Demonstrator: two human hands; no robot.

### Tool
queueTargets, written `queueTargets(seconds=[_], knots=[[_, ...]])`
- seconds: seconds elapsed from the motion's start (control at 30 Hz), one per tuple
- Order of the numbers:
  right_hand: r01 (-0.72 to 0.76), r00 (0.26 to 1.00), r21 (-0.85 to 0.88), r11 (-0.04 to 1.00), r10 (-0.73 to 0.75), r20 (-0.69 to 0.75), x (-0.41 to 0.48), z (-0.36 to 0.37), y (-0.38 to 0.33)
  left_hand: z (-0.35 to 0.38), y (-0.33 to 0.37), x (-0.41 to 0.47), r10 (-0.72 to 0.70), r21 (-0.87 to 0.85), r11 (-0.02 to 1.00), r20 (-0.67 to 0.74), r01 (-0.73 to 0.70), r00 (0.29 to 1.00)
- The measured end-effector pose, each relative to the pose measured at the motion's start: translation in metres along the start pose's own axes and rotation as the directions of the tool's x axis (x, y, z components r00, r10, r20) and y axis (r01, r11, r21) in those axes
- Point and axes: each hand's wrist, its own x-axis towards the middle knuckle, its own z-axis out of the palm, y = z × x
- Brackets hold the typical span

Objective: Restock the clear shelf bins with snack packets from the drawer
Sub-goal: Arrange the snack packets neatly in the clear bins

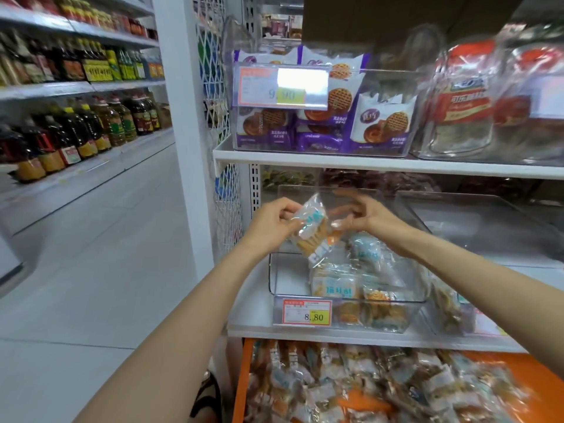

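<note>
1. Above clear plastic shelf bin: clear blue-lettered snack packet hung, pinched by left grip.
2. Beside it curled right grip; hold could not be told.
3. Best laid flat, label outward.

One wide-angle camera sits on the person's head, facing forward and slightly down, close to the shelf at right. The aisle floor runs off left, and the drawer fills the bottom-right corner.
</note>
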Motion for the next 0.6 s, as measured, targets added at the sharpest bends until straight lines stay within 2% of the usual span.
queueTargets(seconds=[0.07, 0.13, 0.17, 0.23, 0.3, 0.37, 0.43, 0.47, 0.6], knots=[[0.076, 0.994, -0.060, 0.995, -0.071, 0.082, 0.003, -0.001, -0.013, -0.001, 0.001, 0.000, 0.023, 0.007, 1.000, 0.049, -0.023, 0.999], [0.103, 0.987, -0.154, 0.983, -0.082, 0.135, 0.008, 0.003, -0.023, 0.000, 0.002, 0.001, 0.043, 0.024, 0.999, 0.039, -0.044, 0.998], [0.089, 0.991, -0.189, 0.978, -0.068, 0.115, 0.011, 0.005, -0.028, -0.001, 0.002, 0.002, 0.043, 0.031, 0.999, 0.004, -0.043, 0.999], [0.038, 0.998, -0.223, 0.974, -0.047, -0.036, 0.027, 0.003, -0.026, -0.004, -0.001, 0.004, 0.028, 0.108, 0.994, -0.107, -0.017, 0.994], [-0.020, 0.976, -0.204, 0.979, -0.025, -0.215, 0.050, -0.001, -0.018, -0.010, -0.012, 0.003, 0.001, 0.266, 0.963, -0.193, 0.051, 0.981], [-0.079, 0.958, -0.124, 0.989, 0.041, -0.285, 0.073, 0.001, -0.008, -0.013, -0.025, 0.000, -0.068, 0.368, 0.921, -0.181, 0.131, 0.981], [-0.131, 0.965, 0.056, 0.990, 0.141, -0.220, 0.089, 0.010, 0.001, -0.013, -0.034, -0.003, -0.144, 0.391, 0.903, -0.121, 0.180, 0.982], [-0.144, 0.971, 0.085, 0.986, 0.158, -0.181, 0.094, 0.016, 0.003, -0.013, -0.037, -0.004, -0.170, 0.382, 0.904, -0.096, 0.194, 0.981], [-0.117, 0.982, 0.070, 0.991, 0.125, -0.139, 0.111, 0.024, 0.021, -0.015, -0.040, -0.005, -0.205, 0.320, 0.925, -0.028, 0.203, 0.978]])
